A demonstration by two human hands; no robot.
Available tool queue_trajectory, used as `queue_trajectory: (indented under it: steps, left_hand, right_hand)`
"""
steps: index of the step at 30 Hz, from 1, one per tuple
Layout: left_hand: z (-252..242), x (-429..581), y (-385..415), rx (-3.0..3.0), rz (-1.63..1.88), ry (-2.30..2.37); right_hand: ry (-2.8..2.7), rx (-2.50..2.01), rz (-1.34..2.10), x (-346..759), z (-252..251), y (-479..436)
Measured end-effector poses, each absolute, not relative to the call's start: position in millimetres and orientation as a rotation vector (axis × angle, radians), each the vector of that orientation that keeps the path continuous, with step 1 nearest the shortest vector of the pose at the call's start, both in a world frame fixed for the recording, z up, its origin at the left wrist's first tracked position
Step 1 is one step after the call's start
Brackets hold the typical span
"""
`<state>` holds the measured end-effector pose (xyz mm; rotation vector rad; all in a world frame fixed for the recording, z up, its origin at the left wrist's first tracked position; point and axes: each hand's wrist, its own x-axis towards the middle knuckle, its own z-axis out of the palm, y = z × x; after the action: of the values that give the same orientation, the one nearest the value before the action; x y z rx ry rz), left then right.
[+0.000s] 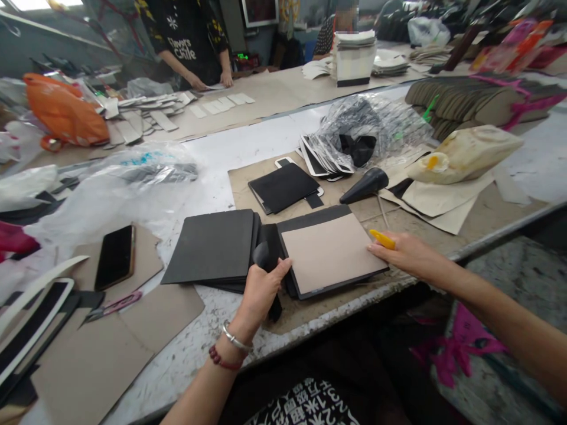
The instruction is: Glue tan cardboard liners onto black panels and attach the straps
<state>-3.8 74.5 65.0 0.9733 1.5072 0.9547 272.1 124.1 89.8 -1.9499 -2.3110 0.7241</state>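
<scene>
In the head view a beige sheet (325, 248) lies on a black panel (310, 219) at the table's front edge. My left hand (262, 289) is closed around a dark piece with a rounded end (261, 255), its kind unclear; the thumb reaches to the sheet's left edge. My right hand (405, 254) is closed on a small yellow tool (383, 239), its working end not visible, with fingertips at the sheet's right edge. A stack of black panels (212, 245) sits left of the sheet. Behind lie a folded black piece (286, 186) and a black cone (365, 185).
On the left are a phone (115, 257), pink-handled scissors (115, 306) and brown boards (101, 360). A stained yellowish container (469, 153) stands at right, near a clear plastic bag (376, 124). Across the table a person (190, 47) handles pale pieces.
</scene>
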Motion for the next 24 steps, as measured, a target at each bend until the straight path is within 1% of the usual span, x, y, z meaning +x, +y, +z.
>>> queue_trajectory:
  steps: [7,15,24]
  left_hand:
    - [61.7,3.4,59.1,0.862,0.906,1.528]
    - [58.4,7.0,56.2,0.838,0.921,1.587]
    - [59.3,7.4,55.0,0.864,0.894,1.617]
  right_hand:
    - [-2.241,-2.063,0.758,268.1,95.7,121.5]
    - [-2.261,-2.021,0.762,270.7,89.5,123.3]
    - [-2.241,-2.096,0.733,264.8,99.3,121.3]
